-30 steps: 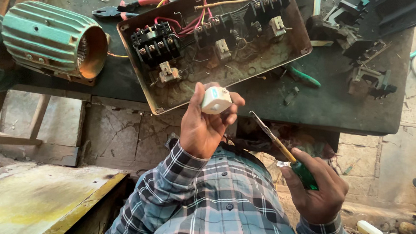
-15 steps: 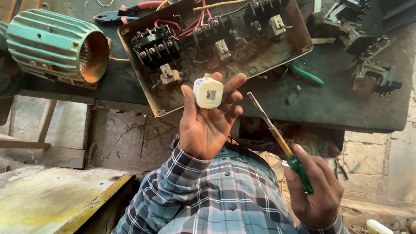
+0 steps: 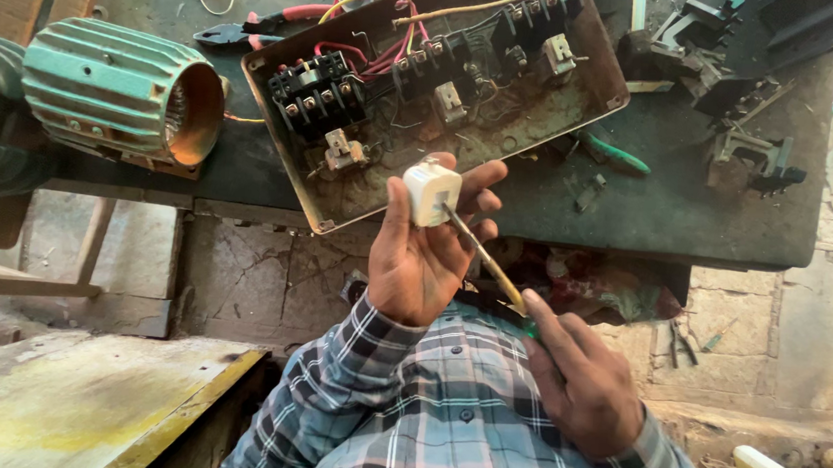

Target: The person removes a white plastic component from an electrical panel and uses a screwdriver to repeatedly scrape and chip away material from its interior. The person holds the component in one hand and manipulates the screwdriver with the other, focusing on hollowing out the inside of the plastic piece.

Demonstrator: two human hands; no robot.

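Now screwdriver against white block.

The right hand covered the handle of the screwdriver. Its tip was hidden against the white block in the left hand. Far left of this hand, the green motor was cut off by the edge.

We see the motor housing left of the switch box on the bench; pliers lie behind the box.
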